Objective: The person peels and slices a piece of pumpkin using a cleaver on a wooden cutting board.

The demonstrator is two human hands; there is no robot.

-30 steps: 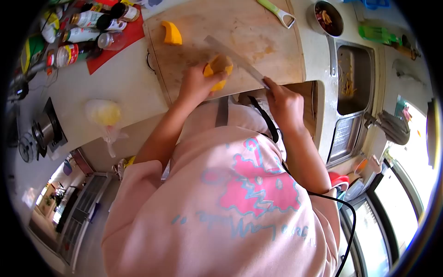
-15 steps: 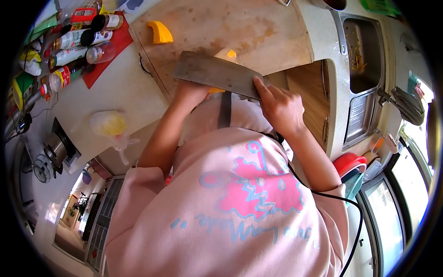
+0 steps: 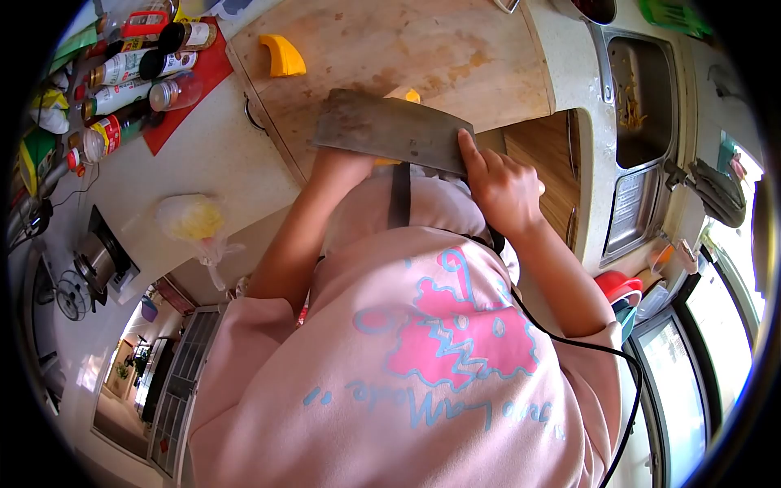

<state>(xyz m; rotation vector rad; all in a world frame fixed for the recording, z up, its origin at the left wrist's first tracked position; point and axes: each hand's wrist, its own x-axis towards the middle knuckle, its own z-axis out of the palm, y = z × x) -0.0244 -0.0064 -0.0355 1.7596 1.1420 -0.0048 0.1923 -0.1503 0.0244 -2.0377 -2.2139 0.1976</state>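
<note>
My right hand [image 3: 506, 185] is closed round the handle of a broad grey cleaver [image 3: 394, 130], its index finger laid against the blade. The blade lies across in front of me, over the near edge of the wooden cutting board [image 3: 366, 49]. My left hand [image 3: 342, 169] is behind and under the blade's left end; its fingers are hidden. Past the blade's top edge peeks an orange-yellow piece [image 3: 412, 96], which looks like pumpkin, and a bit of the same colour shows below the blade near my left hand. A curved pumpkin wedge [image 3: 282, 57] rests on the board at the far left.
Several bottles and jars [image 3: 175, 91] lie or stand at the left by a red sheet [image 3: 191, 114]. A tied plastic bag [image 3: 195, 220] sits on the left counter. To the right is a steel sink [image 3: 643, 98] with peelings in it. A black cable [image 3: 569, 342] crosses my right arm.
The cleaver and my right hand have shifted slightly to the right. The blade's tilt has changed a little, while the pumpkin wedge on the board stays in place.
</note>
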